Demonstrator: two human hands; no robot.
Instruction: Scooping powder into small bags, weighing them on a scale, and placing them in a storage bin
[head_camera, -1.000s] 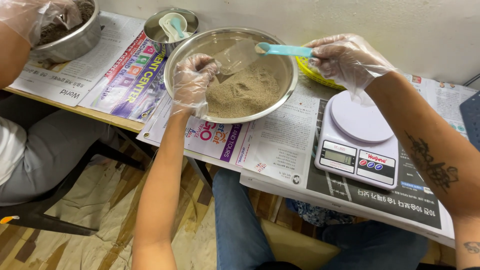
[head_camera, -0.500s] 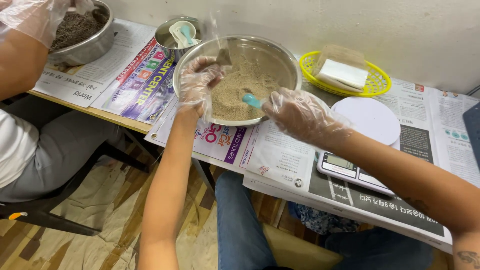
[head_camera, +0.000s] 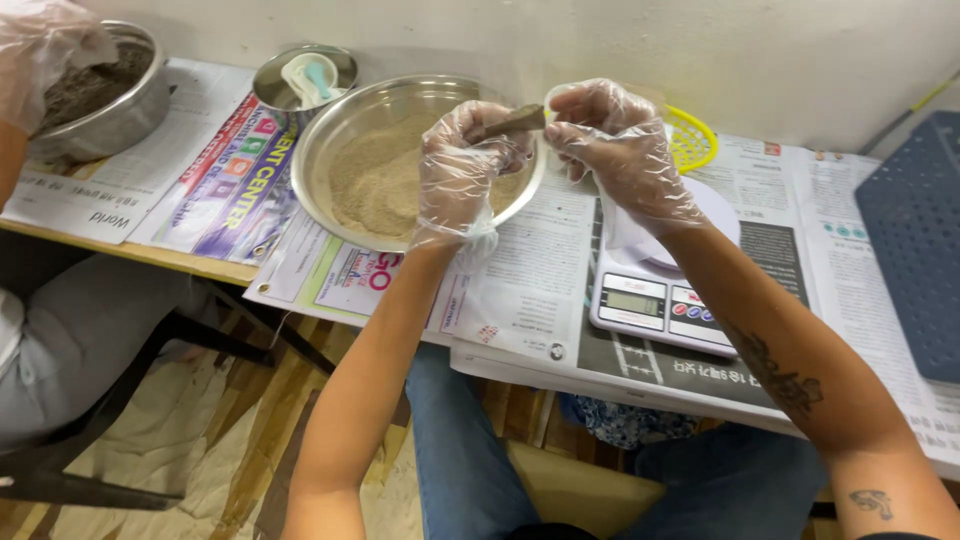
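- The left hand (head_camera: 462, 165) and right hand (head_camera: 612, 150), both gloved, pinch a brown stick (head_camera: 508, 123) between them above the big steel bowl (head_camera: 330, 160) of tan powder.
- Right of the bowl: a white scale (head_camera: 655, 300), a yellow basket (head_camera: 690, 140), a blue crate (head_camera: 915, 240).
- Left of it: a small bowl (head_camera: 300, 80), colourful newspaper (head_camera: 225, 185), and another person's gloved hand (head_camera: 45, 45) over a dark-filled bowl (head_camera: 105, 105).
- Newspaper-covered table; pale wall behind.

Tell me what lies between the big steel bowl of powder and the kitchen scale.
Head view: only newspaper covers the table between the big steel bowl and the kitchen scale; the gloved hands hover above.
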